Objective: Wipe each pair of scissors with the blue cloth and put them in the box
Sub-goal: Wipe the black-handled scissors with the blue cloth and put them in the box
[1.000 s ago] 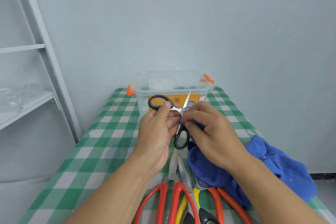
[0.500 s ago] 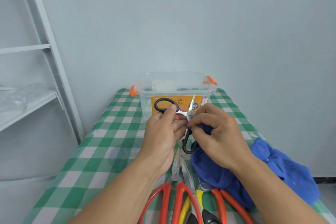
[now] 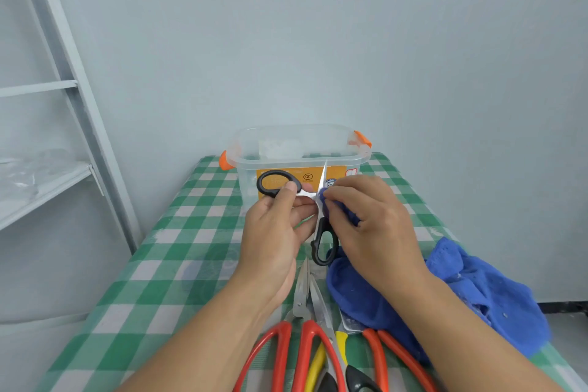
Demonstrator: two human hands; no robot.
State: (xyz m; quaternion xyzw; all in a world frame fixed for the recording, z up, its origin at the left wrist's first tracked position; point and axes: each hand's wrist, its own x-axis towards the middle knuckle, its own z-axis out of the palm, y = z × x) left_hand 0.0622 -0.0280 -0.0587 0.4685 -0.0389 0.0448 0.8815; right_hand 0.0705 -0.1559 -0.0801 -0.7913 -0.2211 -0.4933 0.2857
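Note:
Small black-handled scissors (image 3: 277, 183) are held spread wide above the table, one handle loop up left, the other hanging down. My left hand (image 3: 280, 226) grips them near the pivot, thumb by the upper loop. My right hand (image 3: 369, 219) pinches a fold of the blue cloth (image 3: 471, 293) against a blade near the pivot; the upright blade tip shows above my fingers. The rest of the cloth trails over the table's right side. The clear plastic box (image 3: 299, 149) with orange latches stands just behind the hands, and I see no scissors inside.
On the green checked tablecloth (image 3: 165, 251) near me lie several more scissors: a red-handled pair (image 3: 299, 337), a yellow-and-black pair (image 3: 331, 366) and an orange-handled pair (image 3: 388, 356) partly under the cloth. A grey metal shelf (image 3: 47, 137) stands at the left.
The scissors and both hands sit a little further right in the picture than before. My right hand's cloth-covered fingers stay on the blade near the pivot; the grips look the same.

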